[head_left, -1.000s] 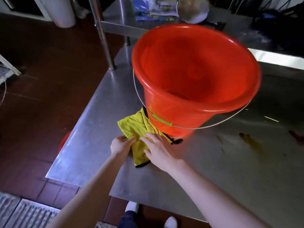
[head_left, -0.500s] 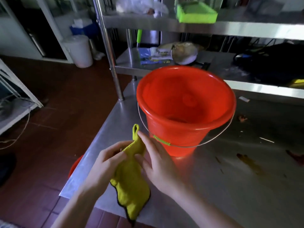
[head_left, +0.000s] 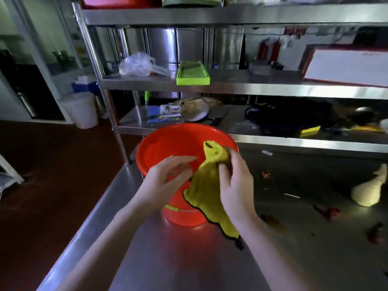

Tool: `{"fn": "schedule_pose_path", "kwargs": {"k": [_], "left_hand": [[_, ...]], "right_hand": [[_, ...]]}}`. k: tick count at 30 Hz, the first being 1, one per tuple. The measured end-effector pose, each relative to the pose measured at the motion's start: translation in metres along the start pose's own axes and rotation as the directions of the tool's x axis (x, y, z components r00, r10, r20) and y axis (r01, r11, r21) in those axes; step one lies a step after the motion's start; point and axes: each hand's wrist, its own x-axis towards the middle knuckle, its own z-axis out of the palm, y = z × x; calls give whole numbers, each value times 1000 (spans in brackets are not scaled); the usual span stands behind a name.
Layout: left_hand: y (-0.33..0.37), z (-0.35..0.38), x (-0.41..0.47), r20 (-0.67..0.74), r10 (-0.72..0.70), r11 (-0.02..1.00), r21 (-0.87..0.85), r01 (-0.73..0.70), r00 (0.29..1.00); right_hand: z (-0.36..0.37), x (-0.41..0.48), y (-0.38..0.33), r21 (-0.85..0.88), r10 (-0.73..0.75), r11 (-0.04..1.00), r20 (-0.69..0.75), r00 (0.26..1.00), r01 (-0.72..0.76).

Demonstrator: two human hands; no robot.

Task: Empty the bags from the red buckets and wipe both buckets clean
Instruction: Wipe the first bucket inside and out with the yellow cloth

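A red bucket (head_left: 168, 143) stands upright on the steel table (head_left: 178, 259), its inside showing nothing in it. My right hand (head_left: 237, 185) grips a yellow cloth (head_left: 206, 192) with a dark edge, bunched at the top and hanging down in front of the bucket's near rim. My left hand (head_left: 165, 181) hovers beside the cloth over the near rim with relaxed, half-bent fingers, holding nothing. Only one red bucket is in view.
A steel shelf rack (head_left: 231, 17) rises behind the table, carrying a green tray (head_left: 192, 75), a plastic bag (head_left: 136, 65) and dark items. A white lump (head_left: 369, 192) and red scraps (head_left: 327, 211) lie on the table to the right. A white bin (head_left: 80, 110) stands on the floor.
The cloth was lifted off the table, where both hands handled it, and raised to the bucket's rim. My left hand has let go; my right hand alone holds it. The camera tilted up.
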Motion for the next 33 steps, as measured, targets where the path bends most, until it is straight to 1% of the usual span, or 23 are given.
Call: {"fn": "schedule_pose_path", "kwargs": {"k": [1, 2, 3, 5, 6, 7, 8, 10, 12, 14, 16, 17, 19, 21, 23, 25, 28, 30, 32, 33], "left_hand": [[-14, -3, 0, -53, 18, 991, 134, -11, 998], [-28, -7, -1, -93, 31, 961, 277, -4, 995], [-43, -11, -2, -95, 27, 914, 405, 14, 995], [-69, -18, -7, 6, -62, 807, 589, 47, 998], [-77, -20, -8, 67, -108, 767, 640, 40, 992], [-84, -21, -8, 116, -121, 746, 666, 13, 986], [-90, -21, -8, 152, -101, 729, 684, -31, 983], [-100, -23, -3, 193, -48, 699, 707, -105, 980], [-108, -28, 4, 229, -13, 690, 706, -157, 973], [-116, -32, 10, 235, 34, 709, 679, -189, 971], [-121, -35, 15, 220, 58, 754, 630, -187, 974], [-124, -36, 17, 215, 69, 778, 600, -187, 974], [-129, -37, 19, 206, 105, 811, 549, -204, 973], [-134, -35, 20, 186, 172, 804, 541, -246, 968], [-139, -30, 20, 147, 226, 785, 558, -269, 963], [-144, -27, 19, 125, 244, 780, 563, -271, 962], [-148, -25, 19, 107, 252, 775, 574, -266, 962], [-148, -25, 20, 110, 256, 771, 576, -272, 960], [-144, -24, 21, 129, 264, 765, 575, -289, 956], [-142, -24, 21, 137, 266, 761, 578, -295, 954]], "right_hand": [[1, 5, 9, -43, -27, 999, 13, 1000, 28], [5, 10, 18, -85, -57, 994, 64, 996, 62], [11, 12, 28, -135, -81, 986, 152, 985, 102], [28, 8, 45, -305, -122, 923, 344, 931, 234], [37, 3, 51, -379, -144, 874, 396, 907, 304], [44, -1, 56, -423, -161, 839, 408, 899, 342], [49, -3, 58, -445, -172, 826, 385, 907, 345], [56, -1, 62, -464, -202, 816, 329, 923, 344], [57, 2, 73, -456, -257, 799, 330, 908, 392], [52, 10, 85, -395, -326, 797, 358, 875, 458], [41, 26, 100, -344, -318, 822, 385, 867, 454], [34, 38, 109, -353, -267, 835, 410, 872, 422], [17, 65, 129, -407, -109, 855, 466, 878, 322], [1, 87, 149, -447, 38, 868, 492, 870, 215], [0, 95, 157, -442, 98, 883, 499, 861, 156], [14, 87, 151, -404, 63, 902, 475, 878, 153], [32, 62, 132, -378, -47, 907, 349, 936, 187], [36, 46, 116, -436, -109, 868, 299, 948, 238], [49, 23, 90, -503, -150, 813, 308, 940, 294], [62, 10, 75, -510, -159, 798, 336, 928, 321]]}}
